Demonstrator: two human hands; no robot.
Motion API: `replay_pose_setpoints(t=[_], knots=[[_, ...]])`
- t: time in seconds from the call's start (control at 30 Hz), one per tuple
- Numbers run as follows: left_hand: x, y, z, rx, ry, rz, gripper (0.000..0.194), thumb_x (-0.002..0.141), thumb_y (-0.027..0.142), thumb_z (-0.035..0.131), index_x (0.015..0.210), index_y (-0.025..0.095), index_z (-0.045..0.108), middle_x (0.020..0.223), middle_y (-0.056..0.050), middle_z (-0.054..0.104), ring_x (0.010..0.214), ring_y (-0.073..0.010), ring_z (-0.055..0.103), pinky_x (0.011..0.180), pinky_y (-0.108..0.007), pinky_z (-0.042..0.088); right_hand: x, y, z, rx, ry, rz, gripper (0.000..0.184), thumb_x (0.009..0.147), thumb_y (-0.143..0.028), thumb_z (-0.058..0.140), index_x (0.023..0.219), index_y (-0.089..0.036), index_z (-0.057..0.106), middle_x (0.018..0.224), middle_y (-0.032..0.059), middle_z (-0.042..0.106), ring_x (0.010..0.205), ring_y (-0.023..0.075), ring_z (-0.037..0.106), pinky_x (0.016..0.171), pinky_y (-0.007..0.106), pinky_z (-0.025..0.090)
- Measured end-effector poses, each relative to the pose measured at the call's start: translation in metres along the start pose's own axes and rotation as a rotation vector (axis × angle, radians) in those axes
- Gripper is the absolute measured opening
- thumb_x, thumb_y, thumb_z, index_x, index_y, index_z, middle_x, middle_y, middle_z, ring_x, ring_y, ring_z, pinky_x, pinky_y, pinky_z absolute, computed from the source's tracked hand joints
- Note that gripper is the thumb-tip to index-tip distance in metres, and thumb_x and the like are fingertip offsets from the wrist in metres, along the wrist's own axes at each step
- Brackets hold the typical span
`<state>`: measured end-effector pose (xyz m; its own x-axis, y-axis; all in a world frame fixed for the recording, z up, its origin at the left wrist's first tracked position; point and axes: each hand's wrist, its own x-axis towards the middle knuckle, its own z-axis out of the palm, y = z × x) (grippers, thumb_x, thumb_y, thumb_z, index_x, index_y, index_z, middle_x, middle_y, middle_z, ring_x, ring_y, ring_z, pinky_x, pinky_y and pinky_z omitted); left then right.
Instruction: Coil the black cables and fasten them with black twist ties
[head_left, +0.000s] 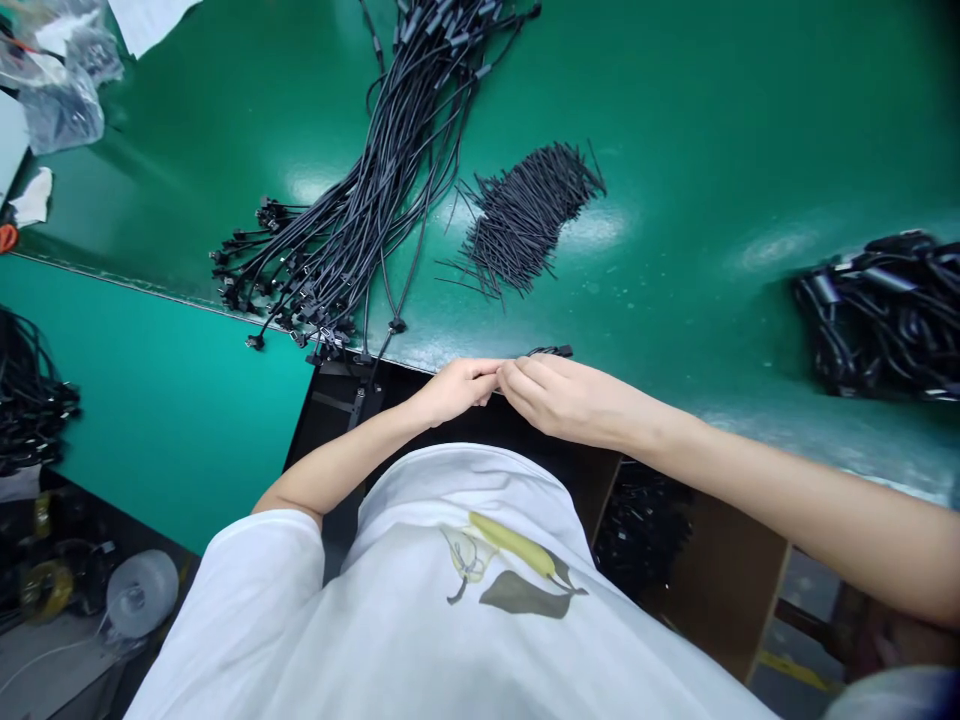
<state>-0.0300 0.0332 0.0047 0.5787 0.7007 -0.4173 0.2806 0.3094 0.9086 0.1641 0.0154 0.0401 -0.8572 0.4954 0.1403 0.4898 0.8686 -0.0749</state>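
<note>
My left hand [459, 390] and my right hand [555, 398] meet at the table's front edge, fingers closed and fingertips touching. A small folded bundle of black cable [551, 351] pokes out just beyond my right hand's knuckles. Most of it is hidden under the fingers, which appear to pinch it from both sides. Beyond the hands lies a heap of short, thin black ties [525, 215]. Left of that heap, a long bunch of black cables [397, 170] stretches across the table, its connector ends hanging near the front edge.
On the green table [712, 120], a pile of bundled black cables [885, 310] sits at the right. Plastic bags [64, 105] lie at the far left. More cables [30, 400] rest on a lower green surface [180, 400]. A brown box [720, 570] stands below the table edge.
</note>
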Motion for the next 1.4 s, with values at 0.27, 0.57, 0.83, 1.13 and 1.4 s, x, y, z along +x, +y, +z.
replay_pose_setpoints(t=[0.27,0.57,0.83,1.13,1.4], knots=[[0.003,0.008,0.005,-0.349,-0.09,-0.097,0.028,0.074,0.036,0.072,0.067,0.014,0.056,0.059,0.006,0.047,0.051,-0.0047,0.039,0.052,-0.023,0.028,0.004,0.003,-0.014,-0.289,-0.145,-0.165,0.039,0.094,-0.004,0.034,0.083,-0.015,0.069,0.076,0.0101,0.056,0.069,0.0213,0.042,0.059,0.037,0.028],[0.007,0.012,0.019,-0.535,0.025,-0.127,0.012,0.084,0.014,0.054,0.078,0.012,0.064,0.061,0.003,0.052,0.058,-0.0067,0.045,0.06,-0.023,0.034,0.006,0.012,-0.002,-0.106,-0.163,0.121,0.031,0.093,-0.009,0.036,0.073,-0.016,0.059,0.063,0.0077,0.051,0.054,0.0176,0.036,0.05,0.033,0.016],[0.02,0.014,0.022,-0.665,0.284,0.258,0.028,0.086,0.025,0.062,0.112,0.018,0.067,0.115,-0.006,0.068,0.107,-0.0173,0.059,0.103,-0.031,0.038,0.016,0.01,0.013,0.233,0.356,0.738,0.026,0.098,-0.024,0.044,0.083,-0.019,0.065,0.085,0.0053,0.07,0.078,0.0166,0.062,0.064,0.028,0.037],[0.024,0.009,0.013,0.012,0.512,0.494,0.023,0.089,0.024,0.057,0.111,0.022,0.067,0.115,-0.006,0.061,0.112,-0.02,0.054,0.101,-0.036,0.04,0.022,0.008,0.009,1.283,0.572,0.966,0.025,0.085,-0.042,0.061,0.074,-0.02,0.058,0.056,-0.004,0.043,0.046,0.0087,0.033,0.046,0.025,0.027],[0.006,-0.001,0.005,0.515,0.172,0.744,0.033,0.09,0.013,0.044,0.1,0.021,0.075,0.088,-0.005,0.055,0.083,-0.0154,0.052,0.082,-0.032,0.045,0.006,0.008,0.0,1.059,0.532,0.908,0.024,0.091,-0.036,0.054,0.073,-0.02,0.054,0.054,-0.004,0.039,0.048,0.0094,0.035,0.049,0.025,0.028]])
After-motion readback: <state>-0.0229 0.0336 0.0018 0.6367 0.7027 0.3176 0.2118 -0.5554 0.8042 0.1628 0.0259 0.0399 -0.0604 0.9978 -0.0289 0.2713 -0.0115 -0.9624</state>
